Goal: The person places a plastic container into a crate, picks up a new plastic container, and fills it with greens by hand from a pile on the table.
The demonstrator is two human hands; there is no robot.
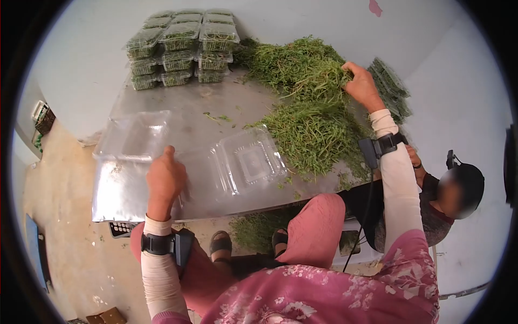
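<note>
My right hand (362, 87) reaches to the far right of the metal table, its fingers closed round part of a large heap of green leafy sprigs (294, 62). A second mound of the same greens (313, 135) lies nearer to me. My left hand (166, 177) is closed at the left edge of an opened clear plastic clamshell box (252, 159); its fingertips are partly hidden. Another opened clear clamshell box (137, 135) lies just beyond that hand, to the left. Neither box shows greens inside.
Stacked clamshell boxes filled with greens (181, 46) stand at the table's back left. More packed boxes (388, 89) are at the right. A person in a dark cap (458, 189) sits at the right side. Below the table edge is a black crate (121, 230).
</note>
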